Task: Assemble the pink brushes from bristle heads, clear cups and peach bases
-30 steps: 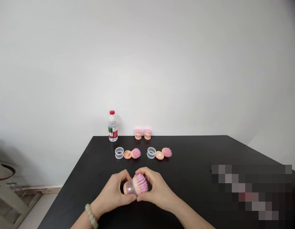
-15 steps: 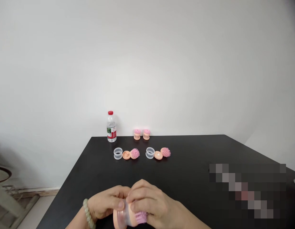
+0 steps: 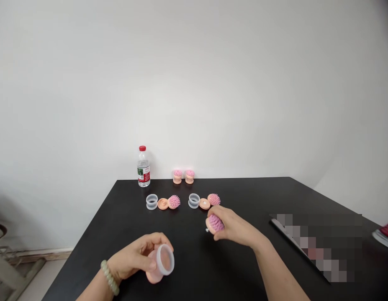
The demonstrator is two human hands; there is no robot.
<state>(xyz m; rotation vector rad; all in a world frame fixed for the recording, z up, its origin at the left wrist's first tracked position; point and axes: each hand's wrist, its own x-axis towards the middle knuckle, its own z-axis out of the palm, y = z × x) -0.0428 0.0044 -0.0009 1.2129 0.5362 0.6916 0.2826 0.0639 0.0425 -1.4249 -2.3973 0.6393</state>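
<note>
My left hand (image 3: 139, 257), with a beaded bracelet at the wrist, grips a brush body (image 3: 158, 263) made of a peach base and a translucent ring-shaped collar; the collar's opening faces right. My right hand (image 3: 229, 225) pinches a brush head (image 3: 215, 224) with pink bristles, a small pale stem poking out at its lower left. Beyond it lie a translucent collar (image 3: 194, 201), a peach base (image 3: 204, 203) and a bristled head (image 3: 214, 199). A like set stands to their left: a collar (image 3: 152, 202), a base (image 3: 163, 203) and a head (image 3: 174, 202).
Two assembled brushes (image 3: 177, 177) stand at the back of the black table (image 3: 134, 221), against the wall. A red-capped water bottle (image 3: 144, 167) is left of them. A flat, partly pixelated object (image 3: 307, 248) lies at right, with something red and white (image 3: 385, 233) at the edge.
The brush held between both hands has come apart. My right hand has moved away right and forward with the bristled head, while the left keeps the base and collar.
</note>
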